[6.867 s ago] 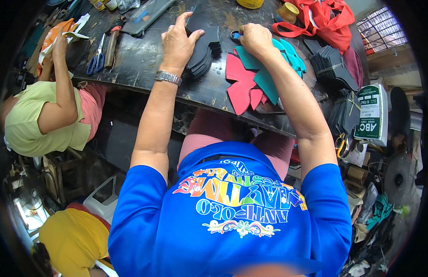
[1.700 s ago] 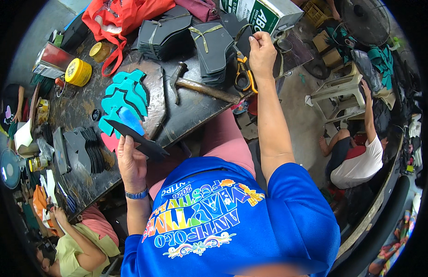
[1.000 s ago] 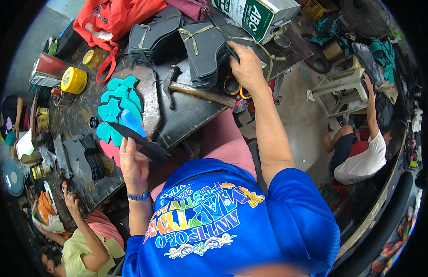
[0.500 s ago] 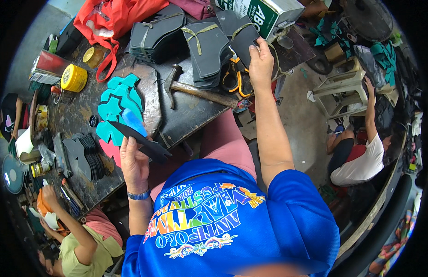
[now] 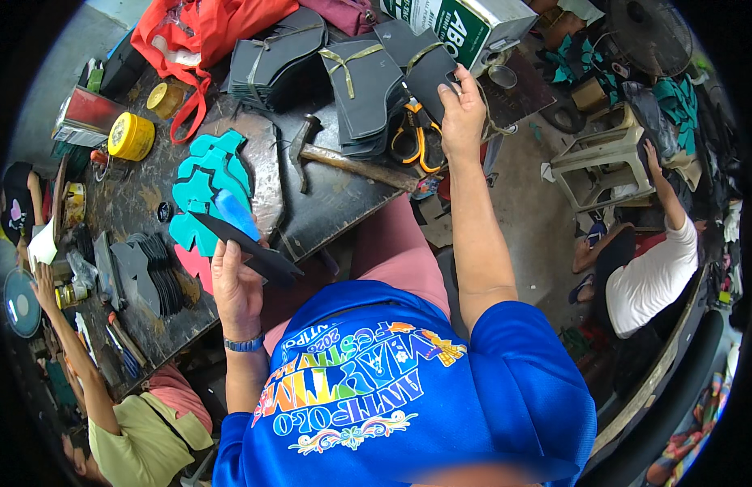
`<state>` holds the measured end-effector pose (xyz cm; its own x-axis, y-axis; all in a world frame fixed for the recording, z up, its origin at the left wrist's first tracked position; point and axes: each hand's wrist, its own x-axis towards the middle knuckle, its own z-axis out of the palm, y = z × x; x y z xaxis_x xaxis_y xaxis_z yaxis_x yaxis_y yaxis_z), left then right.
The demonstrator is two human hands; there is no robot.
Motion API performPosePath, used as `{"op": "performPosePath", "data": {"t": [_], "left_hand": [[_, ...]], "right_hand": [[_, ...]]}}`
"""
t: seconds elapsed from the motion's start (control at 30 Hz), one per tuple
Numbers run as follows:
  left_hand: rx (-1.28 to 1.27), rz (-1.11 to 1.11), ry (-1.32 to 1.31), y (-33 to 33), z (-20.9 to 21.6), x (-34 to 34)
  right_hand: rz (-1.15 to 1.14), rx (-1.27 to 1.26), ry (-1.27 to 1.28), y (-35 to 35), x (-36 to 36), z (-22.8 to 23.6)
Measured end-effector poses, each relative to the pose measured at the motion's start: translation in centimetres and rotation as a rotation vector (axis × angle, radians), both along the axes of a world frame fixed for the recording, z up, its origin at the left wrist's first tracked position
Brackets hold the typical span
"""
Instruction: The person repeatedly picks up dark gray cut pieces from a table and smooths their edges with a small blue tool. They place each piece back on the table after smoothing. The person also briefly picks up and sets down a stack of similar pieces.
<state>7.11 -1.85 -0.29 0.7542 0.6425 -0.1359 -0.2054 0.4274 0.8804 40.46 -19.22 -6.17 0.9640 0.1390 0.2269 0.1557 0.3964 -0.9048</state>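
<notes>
My left hand grips a flat black cut piece, tilted above the table edge; its notched end points toward my lap. My right hand is reached out to the far right, its thumb and fingers closed on the edge of a tied stack of black cut pieces. Beside it lies another tied stack, with orange-handled pliers next to it. Under the left hand's piece are teal cut pieces and a blue object, partly covered.
A hammer lies across the table's near edge. A yellow tub, red bag and large can stand farther back. More black pieces lie at left. Co-workers sit at the lower left and right.
My right hand has shifted slightly to the right and up along the stack's edge. My left hand is nearly still. Both co-workers have moved; the right one's stool has tilted.
</notes>
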Motion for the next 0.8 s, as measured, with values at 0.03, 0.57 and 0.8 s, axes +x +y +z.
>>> {"op": "performPosePath", "data": {"t": [0.03, 0.57, 0.8], "left_hand": [[0.003, -0.001, 0.001, -0.1, 0.1, 0.1], [0.013, -0.054, 0.014, -0.4, 0.1, 1.1], [-0.024, -0.034, 0.014, -0.8, 0.7, 1.7]], "right_hand": [[0.01, 0.001, -0.013, 0.0, 0.0, 0.0], [0.007, 0.166, 0.043, -0.8, 0.6, -0.4], [0.06, 0.153, 0.051, -0.6, -0.3, 0.5]]}}
